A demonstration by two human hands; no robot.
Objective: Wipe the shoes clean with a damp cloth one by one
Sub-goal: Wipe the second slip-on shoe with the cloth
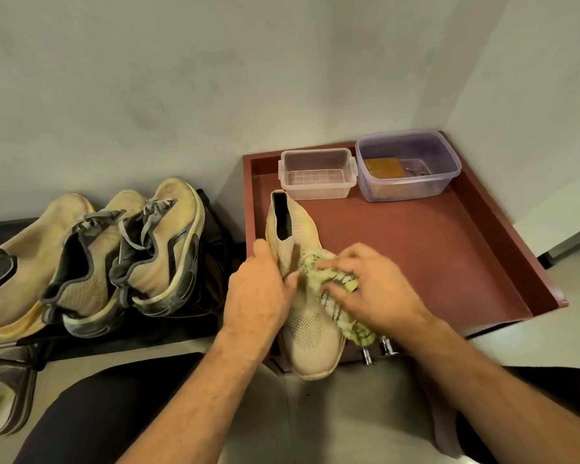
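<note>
Your right hand [365, 286] lies with fingers curled over a bunched green-and-white cloth [335, 289], pressing it against the upper of a beige knit slip-on shoe [307, 316]. Your left hand [258, 289] grips the same shoe from its left side at the ankle, thumb up against the sock-like collar, fingers wrapped round the knit.

The shoe rests on the front left part of a dark red tray [432, 249], its toe hanging past the tray's near edge toward you and its open collar pointing to the tray's back. The cloth trails off the shoe to the right, its end dropping over the tray's near edge.

At the back of the tray stand two clear plastic boxes side by side: a small colourless tub [317, 175] just behind the shoe's collar, and to its right a larger purple-tinted tub [409, 165] holding a brown sponge-like block [384, 168].

Left of the tray, on a dark rack [211, 236], three more beige shoes stand close together: two laced trainers [131, 259] with grey trim and grimy soles, and a plain slip-on [24, 262] farthest from the tray.
</note>
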